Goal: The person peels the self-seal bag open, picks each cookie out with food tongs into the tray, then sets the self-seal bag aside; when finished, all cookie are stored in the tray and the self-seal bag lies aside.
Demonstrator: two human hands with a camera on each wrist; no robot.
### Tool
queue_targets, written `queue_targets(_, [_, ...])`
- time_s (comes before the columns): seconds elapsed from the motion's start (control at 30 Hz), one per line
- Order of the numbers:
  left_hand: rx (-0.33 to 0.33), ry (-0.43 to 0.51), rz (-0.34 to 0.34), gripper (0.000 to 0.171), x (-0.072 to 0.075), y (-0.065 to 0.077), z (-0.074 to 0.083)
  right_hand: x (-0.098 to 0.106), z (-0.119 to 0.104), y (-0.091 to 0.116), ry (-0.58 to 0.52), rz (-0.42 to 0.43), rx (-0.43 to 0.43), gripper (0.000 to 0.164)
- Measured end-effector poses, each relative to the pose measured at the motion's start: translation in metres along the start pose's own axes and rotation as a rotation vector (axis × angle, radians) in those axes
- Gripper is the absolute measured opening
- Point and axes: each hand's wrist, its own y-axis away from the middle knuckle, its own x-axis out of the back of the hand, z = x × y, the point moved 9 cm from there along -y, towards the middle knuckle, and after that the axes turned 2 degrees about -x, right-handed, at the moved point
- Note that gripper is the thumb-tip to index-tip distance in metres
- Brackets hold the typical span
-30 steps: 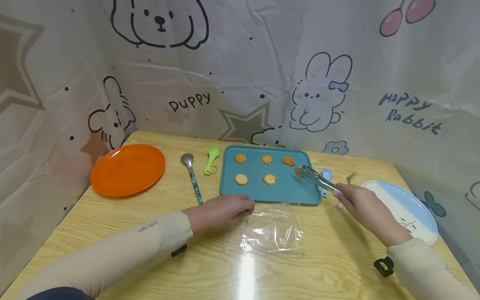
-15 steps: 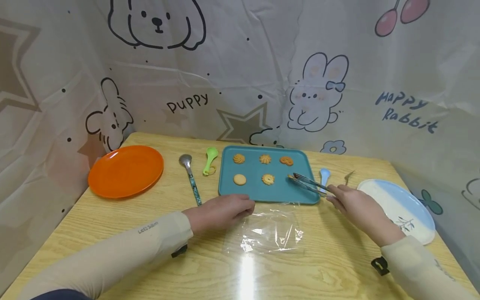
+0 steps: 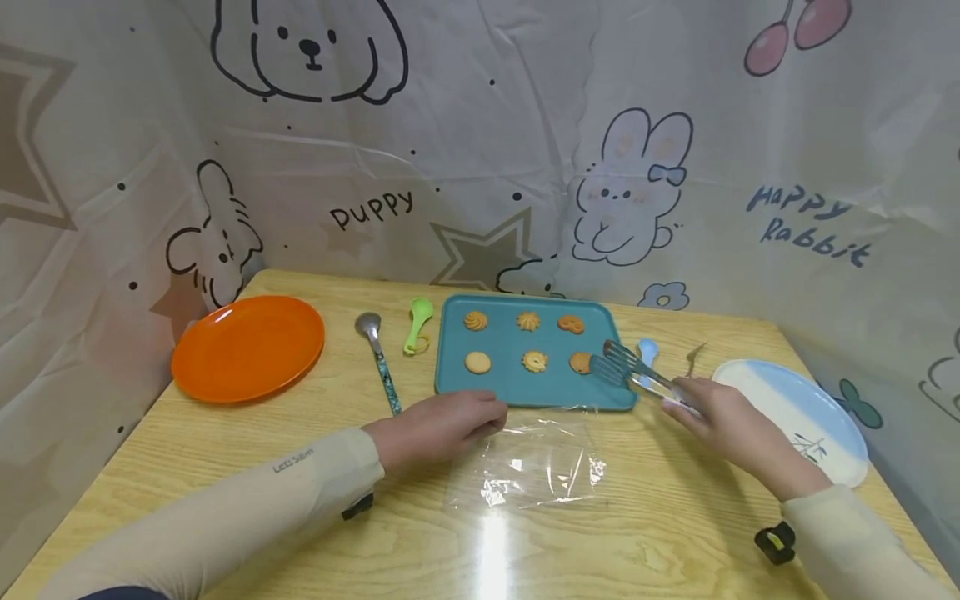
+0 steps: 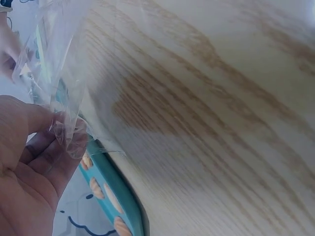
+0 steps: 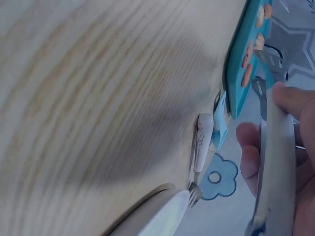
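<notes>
My left hand (image 3: 446,423) pinches the edge of a clear plastic bag (image 3: 543,467) lying in front of the teal tray (image 3: 510,387); the left wrist view shows the film (image 4: 66,64) between thumb and fingers. In my right hand (image 3: 738,429) are metal tongs (image 3: 651,377), which cross the tray's right end with their tips apart and nothing between them. Just left of those tips a round brown cookie (image 3: 580,363) lies on the tray. Several other cookies sit there in two rows, among them a plain round one (image 3: 477,362) and a pretzel-shaped one (image 3: 571,324).
An orange plate (image 3: 251,350) stands at the left, near a metal spoon (image 3: 382,367) and a green spoon (image 3: 419,325). Right of the tray are a light blue spoon (image 3: 647,350), a fork (image 5: 196,191) with a pale handle, and a white-and-blue plate (image 3: 791,417).
The tongs held the brown cookie, brought it left and down onto the tray's front right, then opened and drew back right. My left hand has stayed at the bag.
</notes>
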Motion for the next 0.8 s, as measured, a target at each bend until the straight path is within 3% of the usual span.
queue_targets(0.1, [0.004, 0.002, 0.010, 0.016, 0.000, 0.002, -0.001, 0.004, 0.010, 0.007, -0.084, -0.014, -0.046, 0.053])
queue_targets(0.27, [0.004, 0.010, 0.020, 0.016, 0.000, 0.004, -0.001, 0.008, 0.030, 0.027, -0.170, -0.041, -0.106, 0.049])
queue_targets(0.53, [0.012, 0.007, 0.016, 0.015, 0.002, 0.003, -0.002, -0.002, 0.051, 0.072, -0.269, -0.052, -0.062, 0.032])
queue_targets(0.8, [0.011, 0.007, 0.006, 0.014, 0.000, 0.003, -0.001, -0.010, 0.065, 0.101, -0.250, -0.021, -0.066, 0.034])
